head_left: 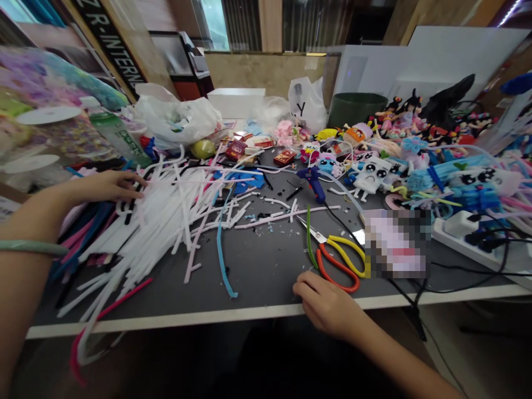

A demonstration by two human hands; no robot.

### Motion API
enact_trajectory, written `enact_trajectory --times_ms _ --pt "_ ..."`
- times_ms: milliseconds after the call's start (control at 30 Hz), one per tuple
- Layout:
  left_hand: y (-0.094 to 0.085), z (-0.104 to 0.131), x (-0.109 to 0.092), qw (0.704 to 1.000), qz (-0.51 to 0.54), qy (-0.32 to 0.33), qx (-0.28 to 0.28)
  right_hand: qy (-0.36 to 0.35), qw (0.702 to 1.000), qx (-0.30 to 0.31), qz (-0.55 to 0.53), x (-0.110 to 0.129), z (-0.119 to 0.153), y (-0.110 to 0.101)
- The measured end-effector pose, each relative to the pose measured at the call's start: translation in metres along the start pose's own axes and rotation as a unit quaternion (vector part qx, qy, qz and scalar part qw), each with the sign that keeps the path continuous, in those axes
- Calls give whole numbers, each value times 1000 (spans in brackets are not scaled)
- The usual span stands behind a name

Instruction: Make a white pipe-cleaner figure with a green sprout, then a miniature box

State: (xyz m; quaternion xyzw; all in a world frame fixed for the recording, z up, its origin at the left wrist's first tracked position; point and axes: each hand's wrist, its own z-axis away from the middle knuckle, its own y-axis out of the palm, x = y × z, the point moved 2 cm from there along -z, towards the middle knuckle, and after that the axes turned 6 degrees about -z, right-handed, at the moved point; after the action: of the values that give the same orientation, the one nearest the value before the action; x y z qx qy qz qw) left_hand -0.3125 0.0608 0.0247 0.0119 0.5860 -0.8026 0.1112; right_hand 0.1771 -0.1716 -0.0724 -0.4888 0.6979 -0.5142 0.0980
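Note:
My left hand (112, 185) reaches over the left end of a large pile of white fuzzy stems (153, 227), its fingers apart and touching the stems near a black one. My right hand (322, 302) rests at the table's front edge, fingers curled; what they hold, if anything, is hidden. Just beyond it lie scissors (338, 255) with one orange and one yellow handle, blades spread. A green stem (310, 238) lies beside the blades, and a light blue strip (222, 257) lies farther left. Behind the scissors is a blue glue gun (313, 184).
A white power strip (477, 244) with black cables is on the right. Plush-like figures (372, 174) crowd the back right, near a dark green pot (355, 110). White plastic bags (178, 116) and a green bottle (118, 136) are at the back left.

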Motion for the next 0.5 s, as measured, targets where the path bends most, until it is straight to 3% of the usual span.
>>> enact_trajectory --times_ms 367,500 --pt "-9 -5 8 999 33 -33 -22 6 1000 13 -6 -2 1 1" --pt "-20 -7 11 996 -9 -30 -87 6 1000 16 -4 -2 2 3"
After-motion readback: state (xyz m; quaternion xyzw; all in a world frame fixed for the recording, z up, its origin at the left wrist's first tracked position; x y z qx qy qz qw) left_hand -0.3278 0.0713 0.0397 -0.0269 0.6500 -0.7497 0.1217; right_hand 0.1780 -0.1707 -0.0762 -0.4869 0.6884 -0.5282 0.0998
